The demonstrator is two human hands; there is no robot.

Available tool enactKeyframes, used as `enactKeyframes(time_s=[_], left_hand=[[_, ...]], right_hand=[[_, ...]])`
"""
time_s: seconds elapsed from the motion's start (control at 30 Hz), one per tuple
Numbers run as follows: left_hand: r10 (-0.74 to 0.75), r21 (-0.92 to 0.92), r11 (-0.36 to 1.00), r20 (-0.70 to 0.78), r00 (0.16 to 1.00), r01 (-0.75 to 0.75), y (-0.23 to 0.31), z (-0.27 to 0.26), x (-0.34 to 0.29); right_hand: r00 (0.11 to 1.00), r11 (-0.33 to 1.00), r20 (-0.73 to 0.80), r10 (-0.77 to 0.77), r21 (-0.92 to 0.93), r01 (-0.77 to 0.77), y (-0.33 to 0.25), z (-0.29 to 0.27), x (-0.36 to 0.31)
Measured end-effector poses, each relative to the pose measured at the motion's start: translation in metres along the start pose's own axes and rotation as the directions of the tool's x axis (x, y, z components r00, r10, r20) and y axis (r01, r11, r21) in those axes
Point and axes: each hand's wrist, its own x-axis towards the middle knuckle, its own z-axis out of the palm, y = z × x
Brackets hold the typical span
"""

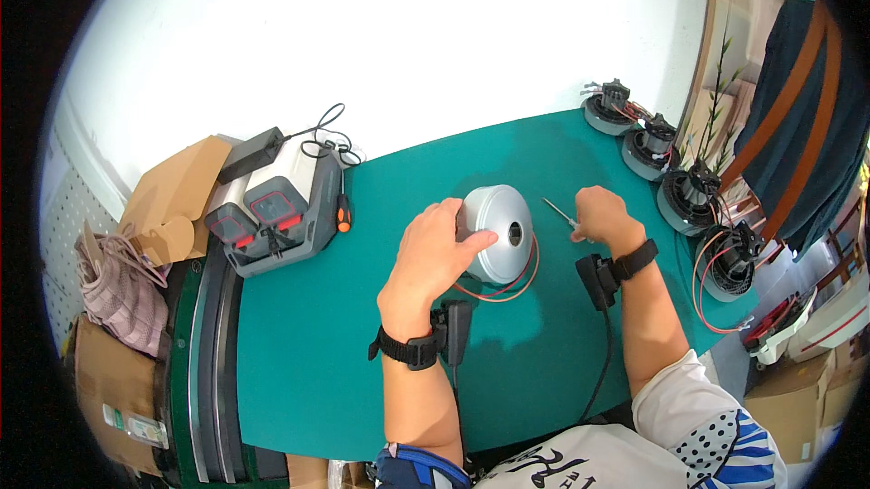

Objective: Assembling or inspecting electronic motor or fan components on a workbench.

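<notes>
My left hand [428,249] grips the left side of a round silver motor [496,249], its thumb across the front near the dark centre hole. The motor is tipped on its side on the green table, and reddish wires [507,296] loop out beneath it. To the right of the motor, my right hand [602,217] is closed round a screwdriver [558,211]. Its thin metal shaft points up and left, apart from the motor; the handle is mostly hidden in my fingers. Each wrist wears a black strap with a small box and cable.
Several black and grey motors [686,202] with wires line the table's right edge. At the back left stand a grey-white battery charger unit [281,208], an orange-black screwdriver [343,214] and an open cardboard box [177,194]. A white wall [408,45] rises behind the green table [308,353].
</notes>
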Motion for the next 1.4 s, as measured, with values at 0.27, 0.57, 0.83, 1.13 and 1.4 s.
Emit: enactKeyframes(time_s=[0.27, 0.57, 0.83, 1.13, 1.4], left_hand=[[-0.037, -0.021, 0.999, 0.026, 0.999, 0.038, 0.005, -0.003, -0.001], [-0.102, -0.048, 0.993, 0.092, 0.991, 0.106, 0.011, -0.009, -0.003], [-0.057, -0.022, 0.998, 0.026, 0.998, 0.058, 0.006, -0.001, 0.000], [-0.106, -0.043, 0.993, 0.055, 0.993, 0.108, 0.015, -0.004, -0.001], [-0.104, -0.047, 0.993, 0.043, 0.994, 0.106, 0.017, -0.005, -0.001]], right_hand=[[0.935, 0.974, -0.336, -0.109, 0.150, 0.167, 0.002, -0.031, -0.014], [0.802, 0.636, -0.538, -0.260, 0.529, 0.562, -0.034, -0.093, -0.071], [0.708, 0.717, -0.576, -0.407, 0.279, 0.639, -0.060, -0.064, -0.059], [0.800, 0.747, -0.412, -0.436, 0.330, 0.577, -0.066, -0.053, -0.051], [0.803, 0.726, -0.445, -0.396, 0.384, 0.571, -0.068, -0.059, -0.053]])
